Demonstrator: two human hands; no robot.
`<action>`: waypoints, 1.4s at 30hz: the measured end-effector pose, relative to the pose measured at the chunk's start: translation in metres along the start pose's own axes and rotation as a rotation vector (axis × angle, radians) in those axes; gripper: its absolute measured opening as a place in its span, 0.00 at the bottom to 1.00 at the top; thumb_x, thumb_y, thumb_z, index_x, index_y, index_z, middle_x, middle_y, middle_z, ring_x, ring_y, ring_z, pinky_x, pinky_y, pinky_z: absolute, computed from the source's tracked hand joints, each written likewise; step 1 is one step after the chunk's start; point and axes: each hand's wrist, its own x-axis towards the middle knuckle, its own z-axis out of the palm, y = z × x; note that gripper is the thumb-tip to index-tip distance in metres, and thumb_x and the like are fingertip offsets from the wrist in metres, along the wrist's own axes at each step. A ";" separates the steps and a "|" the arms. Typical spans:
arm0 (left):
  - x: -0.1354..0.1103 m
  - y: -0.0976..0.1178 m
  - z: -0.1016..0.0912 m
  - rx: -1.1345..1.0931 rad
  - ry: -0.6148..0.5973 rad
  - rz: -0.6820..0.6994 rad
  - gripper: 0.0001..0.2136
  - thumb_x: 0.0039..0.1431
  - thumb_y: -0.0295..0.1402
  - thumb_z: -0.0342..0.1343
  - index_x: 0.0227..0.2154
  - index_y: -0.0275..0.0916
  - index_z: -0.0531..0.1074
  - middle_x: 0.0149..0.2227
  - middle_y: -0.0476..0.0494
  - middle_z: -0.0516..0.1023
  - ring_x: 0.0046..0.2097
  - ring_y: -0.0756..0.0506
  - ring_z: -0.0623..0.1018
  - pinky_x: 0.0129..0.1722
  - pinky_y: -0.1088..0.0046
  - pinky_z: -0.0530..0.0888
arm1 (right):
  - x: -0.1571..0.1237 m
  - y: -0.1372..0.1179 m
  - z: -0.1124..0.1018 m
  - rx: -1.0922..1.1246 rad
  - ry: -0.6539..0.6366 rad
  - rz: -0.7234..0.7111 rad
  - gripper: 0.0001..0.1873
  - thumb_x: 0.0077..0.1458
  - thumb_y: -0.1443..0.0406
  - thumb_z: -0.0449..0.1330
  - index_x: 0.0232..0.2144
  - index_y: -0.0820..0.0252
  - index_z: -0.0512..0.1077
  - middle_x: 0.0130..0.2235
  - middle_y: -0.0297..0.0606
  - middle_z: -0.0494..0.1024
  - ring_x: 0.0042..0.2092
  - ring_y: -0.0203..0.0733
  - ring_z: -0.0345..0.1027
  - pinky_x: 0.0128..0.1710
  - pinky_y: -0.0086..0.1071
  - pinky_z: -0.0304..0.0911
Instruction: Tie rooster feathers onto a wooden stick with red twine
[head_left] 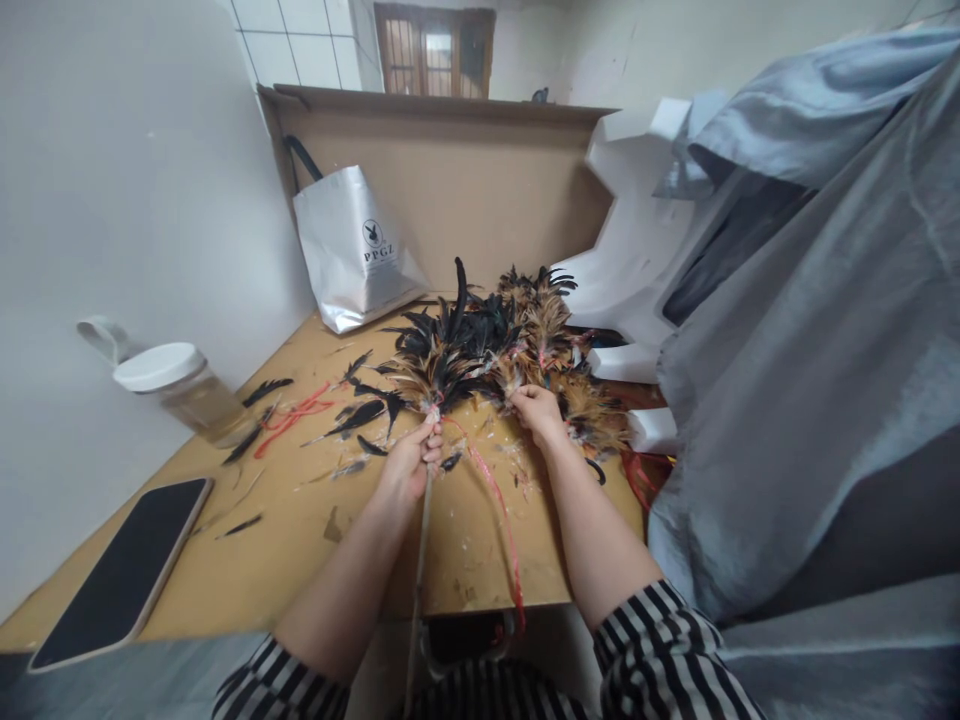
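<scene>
My left hand [420, 452] is wrapped round the thin stick of a feather duster [435, 375], just below its dark and tan feathers. The stick slants down past the table's front edge. From the binding at the feathers' base, a red plastic ribbon [491, 480] trails to the right and hangs over the edge. My right hand [537, 412] pinches at a bunch of tan feathers [510, 375] beside the duster; what exactly lies between the fingertips is partly hidden. Behind both hands spreads a pile of black feathers [487, 325] and brown feathers [544, 315].
Loose feathers [364, 415] and red ribbon scraps [296, 415] lie on the left of the table. A phone [124, 570], a lidded jar [199, 395] and a silver bag [352, 250] stand or lie along that side. White foam [637, 220] and grey cloth [795, 400] bound the right.
</scene>
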 end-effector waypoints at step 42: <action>0.008 -0.012 -0.007 0.200 -0.036 0.272 0.06 0.43 0.24 0.60 0.22 0.31 0.68 0.15 0.53 0.62 0.16 0.59 0.59 0.14 0.86 0.52 | -0.066 -0.030 0.074 0.247 -0.397 -0.142 0.16 0.40 0.54 0.63 0.24 0.61 0.67 0.20 0.33 0.71 0.22 0.34 0.65 0.23 0.27 0.60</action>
